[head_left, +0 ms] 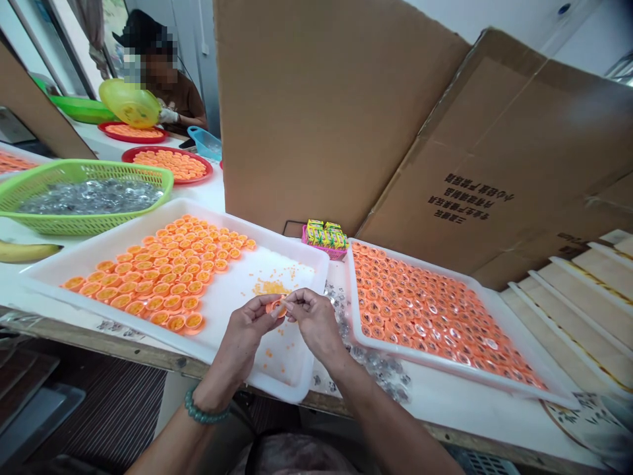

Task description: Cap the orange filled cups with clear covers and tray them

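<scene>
A small round orange plastic cup [275,306] is pinched between the thumb and fingers of my left hand [251,323]. My right hand [315,322] has its thumb and fingertips closed at the cup's right edge; whether a tiny part sits between them is hidden. Both hands are over the right end of a white tray [237,376]. Many similar orange cups [163,288] with yellowish insides fill the tray's left side. Just behind my hands lies a little heap of tiny orange-yellow bits [270,287], with more scattered around it.
To the right, another white tray [477,386] holds orange pieces with dark centres. Loose clear pieces [380,373] lie between the trays. A pink basket [324,251], green basket [93,224] and banana [30,251] stand around. Cardboard [336,112] rises behind. A co-worker [185,99] holds a yellow basin [129,104].
</scene>
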`<action>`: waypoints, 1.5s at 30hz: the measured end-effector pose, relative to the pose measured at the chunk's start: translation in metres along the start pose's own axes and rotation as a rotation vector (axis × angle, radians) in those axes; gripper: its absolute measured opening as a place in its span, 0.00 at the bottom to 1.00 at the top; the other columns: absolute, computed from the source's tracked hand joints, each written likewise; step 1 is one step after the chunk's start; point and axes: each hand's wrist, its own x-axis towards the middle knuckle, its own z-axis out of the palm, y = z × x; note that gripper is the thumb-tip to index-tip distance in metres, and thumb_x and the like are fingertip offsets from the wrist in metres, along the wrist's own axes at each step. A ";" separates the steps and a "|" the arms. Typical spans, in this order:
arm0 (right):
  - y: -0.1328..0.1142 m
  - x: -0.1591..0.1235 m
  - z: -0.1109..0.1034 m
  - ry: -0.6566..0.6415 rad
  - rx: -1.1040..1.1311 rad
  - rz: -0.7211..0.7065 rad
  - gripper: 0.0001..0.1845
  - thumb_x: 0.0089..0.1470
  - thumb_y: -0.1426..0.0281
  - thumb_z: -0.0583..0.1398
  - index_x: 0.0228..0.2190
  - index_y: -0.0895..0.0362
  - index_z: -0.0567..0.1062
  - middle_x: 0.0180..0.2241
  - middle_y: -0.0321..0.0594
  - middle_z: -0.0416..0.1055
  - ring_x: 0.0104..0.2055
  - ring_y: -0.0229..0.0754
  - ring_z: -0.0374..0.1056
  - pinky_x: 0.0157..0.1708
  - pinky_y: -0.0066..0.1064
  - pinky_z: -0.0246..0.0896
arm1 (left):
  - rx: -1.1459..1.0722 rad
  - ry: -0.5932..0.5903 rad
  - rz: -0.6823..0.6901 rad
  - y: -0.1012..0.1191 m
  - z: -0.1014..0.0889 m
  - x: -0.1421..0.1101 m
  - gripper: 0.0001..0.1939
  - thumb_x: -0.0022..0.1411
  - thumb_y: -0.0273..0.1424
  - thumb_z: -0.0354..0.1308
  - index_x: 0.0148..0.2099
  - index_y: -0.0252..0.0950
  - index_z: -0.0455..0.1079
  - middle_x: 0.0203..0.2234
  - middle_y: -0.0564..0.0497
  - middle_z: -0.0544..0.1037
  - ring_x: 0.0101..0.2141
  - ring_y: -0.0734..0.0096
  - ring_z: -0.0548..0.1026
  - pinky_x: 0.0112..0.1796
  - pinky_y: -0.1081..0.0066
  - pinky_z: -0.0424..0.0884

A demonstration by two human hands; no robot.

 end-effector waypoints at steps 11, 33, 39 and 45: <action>0.009 -0.018 -0.001 0.160 -0.371 -0.394 0.09 0.51 0.71 0.59 0.37 0.57 0.72 0.36 0.41 0.70 0.35 0.39 0.67 0.36 0.31 0.66 | -0.132 -0.027 -0.027 0.003 0.002 0.001 0.12 0.53 0.33 0.62 0.40 0.33 0.74 0.36 0.48 0.76 0.38 0.69 0.72 0.44 0.69 0.69; 0.016 -0.018 0.008 0.191 -0.680 -0.655 0.15 0.52 0.74 0.57 0.43 0.56 0.72 0.37 0.43 0.71 0.41 0.43 0.67 0.42 0.36 0.65 | -0.102 0.023 0.000 0.001 0.000 0.003 0.13 0.50 0.31 0.65 0.40 0.32 0.74 0.32 0.48 0.77 0.35 0.70 0.72 0.38 0.72 0.69; 0.018 -0.021 0.011 0.208 -0.751 -0.766 0.17 0.54 0.75 0.56 0.46 0.62 0.71 0.36 0.47 0.71 0.41 0.45 0.66 0.41 0.37 0.66 | -0.088 0.066 0.029 -0.002 -0.002 0.004 0.13 0.49 0.30 0.66 0.38 0.32 0.73 0.30 0.49 0.77 0.32 0.73 0.72 0.36 0.74 0.70; 0.025 -0.020 0.016 0.224 -0.732 -0.753 0.18 0.51 0.74 0.58 0.46 0.60 0.70 0.37 0.45 0.71 0.41 0.44 0.67 0.41 0.36 0.66 | -0.141 0.075 0.033 0.002 0.001 0.000 0.19 0.48 0.30 0.67 0.44 0.34 0.69 0.30 0.50 0.78 0.31 0.72 0.74 0.36 0.73 0.70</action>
